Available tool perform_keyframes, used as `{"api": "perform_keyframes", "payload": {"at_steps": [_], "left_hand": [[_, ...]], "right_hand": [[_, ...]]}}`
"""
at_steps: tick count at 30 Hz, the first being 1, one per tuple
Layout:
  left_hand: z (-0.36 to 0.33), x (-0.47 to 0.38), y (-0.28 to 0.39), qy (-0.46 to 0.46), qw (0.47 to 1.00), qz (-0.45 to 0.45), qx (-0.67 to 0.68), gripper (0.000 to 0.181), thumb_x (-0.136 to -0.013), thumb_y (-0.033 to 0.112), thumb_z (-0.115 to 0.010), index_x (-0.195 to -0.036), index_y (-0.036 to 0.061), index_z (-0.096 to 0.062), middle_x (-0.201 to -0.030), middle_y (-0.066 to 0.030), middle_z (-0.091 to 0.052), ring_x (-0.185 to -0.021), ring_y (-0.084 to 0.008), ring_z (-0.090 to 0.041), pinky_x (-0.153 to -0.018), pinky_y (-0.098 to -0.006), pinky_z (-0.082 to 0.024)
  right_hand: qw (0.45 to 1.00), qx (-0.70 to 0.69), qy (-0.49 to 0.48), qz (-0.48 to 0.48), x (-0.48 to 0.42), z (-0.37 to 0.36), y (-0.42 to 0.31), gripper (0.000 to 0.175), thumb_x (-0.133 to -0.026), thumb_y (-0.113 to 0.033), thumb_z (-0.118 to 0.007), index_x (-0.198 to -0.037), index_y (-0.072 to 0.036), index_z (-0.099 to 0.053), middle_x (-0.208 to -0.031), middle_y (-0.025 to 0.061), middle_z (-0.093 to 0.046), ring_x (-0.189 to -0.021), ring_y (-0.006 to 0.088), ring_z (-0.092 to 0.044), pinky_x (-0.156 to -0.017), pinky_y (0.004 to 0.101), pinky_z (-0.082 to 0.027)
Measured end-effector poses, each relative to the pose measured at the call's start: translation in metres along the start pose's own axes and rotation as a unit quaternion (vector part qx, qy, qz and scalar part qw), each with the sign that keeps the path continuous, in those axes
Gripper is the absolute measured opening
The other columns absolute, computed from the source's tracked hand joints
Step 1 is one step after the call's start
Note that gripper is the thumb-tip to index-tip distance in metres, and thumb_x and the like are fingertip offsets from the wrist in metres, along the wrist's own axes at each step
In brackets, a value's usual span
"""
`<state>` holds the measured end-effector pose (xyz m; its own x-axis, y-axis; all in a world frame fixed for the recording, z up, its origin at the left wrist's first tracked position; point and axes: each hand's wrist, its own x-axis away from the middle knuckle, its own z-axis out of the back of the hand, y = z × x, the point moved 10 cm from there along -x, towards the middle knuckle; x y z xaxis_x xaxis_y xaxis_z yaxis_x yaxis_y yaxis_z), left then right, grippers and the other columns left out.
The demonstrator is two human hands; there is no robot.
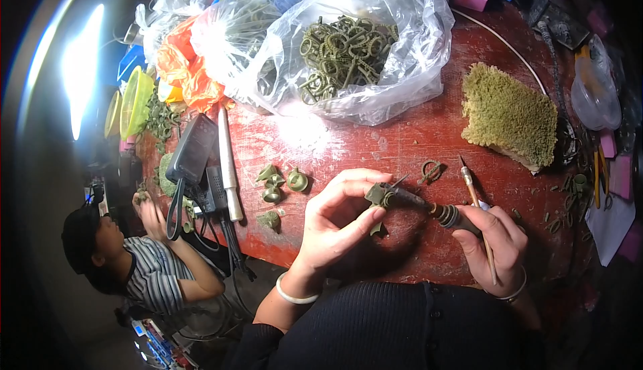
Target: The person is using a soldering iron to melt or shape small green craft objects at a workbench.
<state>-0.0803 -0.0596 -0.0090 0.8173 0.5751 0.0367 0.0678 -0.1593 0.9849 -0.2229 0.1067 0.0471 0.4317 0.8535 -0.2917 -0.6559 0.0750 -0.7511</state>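
My left hand (341, 214) pinches a small green wax-like piece (378, 195) with a squarish top between thumb and fingers. In my right hand (495, 244) is a dark soldering-iron-like tool (409, 197), its thin metal tip beside that piece. A slim pointed tool with a wooden handle (472, 189) also lies between the right hand's fingers, pointing away from me. Just beyond the hands, a green ring (431, 171) rests on the red tabletop (361, 149). Several cup-shaped green pieces (272, 194) sit left of my left hand.
An open plastic bag (422, 78) of green rings (346, 51) stands at the back. Right of it lies a rough green sponge-like block (510, 113). A white-handled file-like tool (228, 169) and a black device (193, 149) lie left. Another person (155, 269) sits at left.
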Motion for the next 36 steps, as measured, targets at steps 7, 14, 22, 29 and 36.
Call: {"api": "perform_keyframes", "payload": {"at_steps": [7, 14, 22, 29, 36], "left_hand": [[0.0007, -0.0003, 0.0018, -0.003, 1.000, -0.007, -0.008, 0.019, -0.089, -0.004, -0.071, -0.108, -0.0018, -0.068, -0.130, -0.0178, -0.062, -0.123, -0.0243, -0.058, -0.107, -0.0395, -0.044], [0.0012, -0.0012, 0.0050, -0.014, 1.000, -0.027, -0.001, 0.023, -0.089, -0.010, -0.069, -0.111, -0.0037, -0.068, -0.131, -0.0182, -0.062, -0.120, -0.0233, -0.059, -0.103, -0.0367, -0.048], [0.0025, -0.0003, 0.0030, -0.008, 1.000, -0.023, -0.007, 0.022, -0.088, -0.011, -0.070, -0.109, -0.0040, -0.069, -0.129, -0.0170, -0.062, -0.121, -0.0231, -0.059, -0.103, -0.0368, -0.048], [0.0010, -0.0006, 0.0057, -0.007, 1.000, -0.028, -0.001, 0.023, -0.089, -0.011, -0.069, -0.111, -0.0039, -0.069, -0.130, -0.0170, -0.062, -0.120, -0.0227, -0.060, -0.103, -0.0367, -0.048], [-0.0005, -0.0009, 0.0065, -0.016, 0.999, -0.030, 0.000, 0.023, -0.090, -0.010, -0.068, -0.112, -0.0045, -0.068, -0.131, -0.0177, -0.061, -0.120, -0.0227, -0.060, -0.104, -0.0370, -0.047]], "right_hand": [[1.000, 0.000, -0.007, -0.004, -0.0017, 0.0003, -0.0007, 0.032, -0.091, -0.014, -0.077, -0.115, 0.005, -0.068, -0.086, 0.0138, -0.066, -0.069, 0.0244, -0.068, -0.057, 0.0342, -0.054], [1.000, 0.007, -0.005, 0.000, -0.0018, -0.0006, -0.0012, 0.033, -0.092, -0.016, -0.077, -0.116, 0.004, -0.067, -0.087, 0.0138, -0.067, -0.069, 0.0254, -0.069, -0.057, 0.0349, -0.054], [1.000, 0.004, 0.001, -0.004, -0.0025, 0.0016, -0.0008, 0.033, -0.093, -0.015, -0.076, -0.117, 0.005, -0.067, -0.089, 0.0151, -0.068, -0.071, 0.0269, -0.070, -0.059, 0.0349, -0.055], [1.000, 0.004, 0.002, -0.002, -0.0026, 0.0025, -0.0002, 0.033, -0.093, -0.014, -0.076, -0.116, 0.006, -0.066, -0.090, 0.0158, -0.069, -0.070, 0.0268, -0.070, -0.058, 0.0344, -0.055], [1.000, 0.008, 0.009, 0.005, -0.0026, 0.0039, 0.0006, 0.032, -0.093, -0.014, -0.076, -0.115, 0.007, -0.066, -0.088, 0.0153, -0.068, -0.070, 0.0264, -0.070, -0.057, 0.0346, -0.055]]}}
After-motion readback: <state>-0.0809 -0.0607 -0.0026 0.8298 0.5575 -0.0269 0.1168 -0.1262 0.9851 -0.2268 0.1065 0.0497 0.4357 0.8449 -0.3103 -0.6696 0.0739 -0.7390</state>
